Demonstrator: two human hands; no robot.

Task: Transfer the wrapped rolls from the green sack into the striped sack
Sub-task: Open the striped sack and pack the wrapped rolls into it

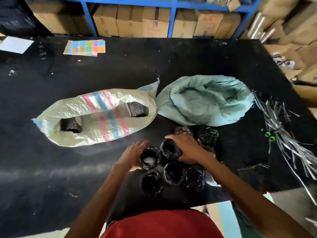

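**A:** What do we see in front of us?

**B:** We are looking down on a black table (171,66). A striped sack (103,107) lies open on the left. A crumpled green sack (205,100) is just to its right, and the two touch at one corner.

**A:** Where are the rolls?

**B:** Most of the rolls (176,172) stand on end in a tight cluster at the near edge, in front of the green sack. Two more lie inside the striped sack, a left-end roll (71,127) and a right-end roll (137,109).

**A:** And our hands?

**B:** Our left hand (135,155) lies against the side of the left roll (150,158), with its fingers fairly straight. Our right hand (185,148) sits on the right roll (170,150), with fingers and thumb curled over its rim.

**A:** Anything else?

**B:** A bundle of strips (281,134) lies at the far right. A coloured card (84,48) and white paper (15,44) lie at the far edge, with cartons (154,23) on blue shelves behind them.
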